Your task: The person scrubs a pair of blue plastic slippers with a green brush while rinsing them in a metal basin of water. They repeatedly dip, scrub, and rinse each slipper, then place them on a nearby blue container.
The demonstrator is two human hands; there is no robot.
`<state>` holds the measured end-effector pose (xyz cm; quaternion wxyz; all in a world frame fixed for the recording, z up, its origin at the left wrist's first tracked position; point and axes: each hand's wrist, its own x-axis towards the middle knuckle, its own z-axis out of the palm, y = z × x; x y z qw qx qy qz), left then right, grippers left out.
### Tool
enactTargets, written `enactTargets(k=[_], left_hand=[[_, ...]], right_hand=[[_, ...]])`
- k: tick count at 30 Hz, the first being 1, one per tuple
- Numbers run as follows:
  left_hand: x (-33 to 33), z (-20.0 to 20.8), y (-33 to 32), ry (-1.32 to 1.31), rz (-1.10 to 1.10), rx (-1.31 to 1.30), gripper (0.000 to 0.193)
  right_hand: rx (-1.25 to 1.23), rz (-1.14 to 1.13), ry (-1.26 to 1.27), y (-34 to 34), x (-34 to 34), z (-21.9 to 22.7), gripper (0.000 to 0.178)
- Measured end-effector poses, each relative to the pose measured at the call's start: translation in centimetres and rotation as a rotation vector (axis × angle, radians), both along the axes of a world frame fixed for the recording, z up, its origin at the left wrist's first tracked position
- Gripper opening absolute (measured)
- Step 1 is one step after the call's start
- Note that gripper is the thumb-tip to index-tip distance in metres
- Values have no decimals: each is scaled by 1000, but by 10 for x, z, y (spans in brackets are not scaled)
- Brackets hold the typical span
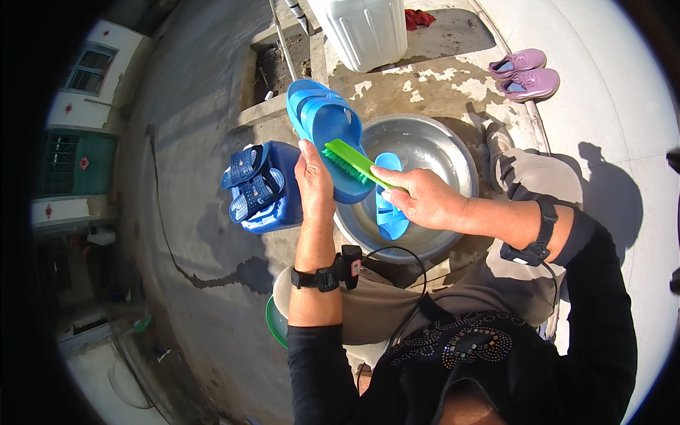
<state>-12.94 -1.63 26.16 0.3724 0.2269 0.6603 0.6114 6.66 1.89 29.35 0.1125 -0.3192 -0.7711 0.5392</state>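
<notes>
A light-blue slipper (327,122) is held up by my left hand (314,180), which grips its side near the heel. My right hand (428,200) is closed on the handle of a green scrub brush (348,157). Its bristles rest against or just over the slipper's footbed; I cannot tell which. Below and to the right, a second light-blue slipper (391,202) lies in a round metal basin (459,159) with water in it. Left of my left hand, a pair of dark-blue sandals (253,185) sits on a blue container (287,177).
A large white plastic container (361,35) stands beyond the basin, with a red cloth (419,19) beside it. Pink shoes (530,83) rest at the far right. A square concrete-edged pit (273,64) lies at the far left. Beside my left forearm shows a green rim (275,322).
</notes>
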Motion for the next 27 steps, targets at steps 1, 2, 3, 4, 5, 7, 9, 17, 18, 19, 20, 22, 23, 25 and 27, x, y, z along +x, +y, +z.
enactTargets(k=[1, 2, 3, 4, 5, 7, 9, 17, 18, 19, 20, 22, 23, 25, 27], left_hand=[[0, 0, 0, 44, 54, 24, 69], [2, 1, 1, 95, 30, 33, 66], [8, 1, 2, 121, 23, -4, 64], [17, 0, 2, 234, -35, 4, 56], [25, 0, 2, 322, -102, -45, 49], [45, -1, -3, 487, -296, -92, 53], [61, -4, 0, 389, -354, -80, 46], [15, -1, 7, 92, -76, 124, 50], [6, -2, 7, 110, -27, 126, 49], [-3, -2, 7, 130, 11, 151, 49], [-8, -6, 7, 183, 77, 174, 49], [-20, -10, 6, 250, 128, 141, 47], [-24, -13, 6, 283, 135, 165, 48], [-31, -17, 5, 402, 127, 89, 49], [-33, -20, 5, 387, 84, 76, 48]], right_hand=[[-17, 29, -43, -2, 1, 3, 47], [-40, 18, -64, 0, 1, 5, 45], [-7, -41, 15, 3, -2, 6, 46], [-10, -91, 30, 11, -5, 7, 46], [-53, -144, -13, 21, -10, 7, 46], [1, -346, 84, 41, -18, 8, 23], [-364, -416, 118, 53, -20, 9, 20], [114, -26, 40, 39, -12, 16, 41], [79, 28, 14, 29, -8, 17, 42], [50, 81, -10, 21, -2, 18, 44], [138, 125, -42, 15, 7, 18, 44], [275, 236, -193, 10, 24, 20, 45], [382, 242, -267, 12, 33, 21, 44], [586, 268, -412, 32, 47, 23, 44], [637, 240, -711, 58, 62, 26, 45]])
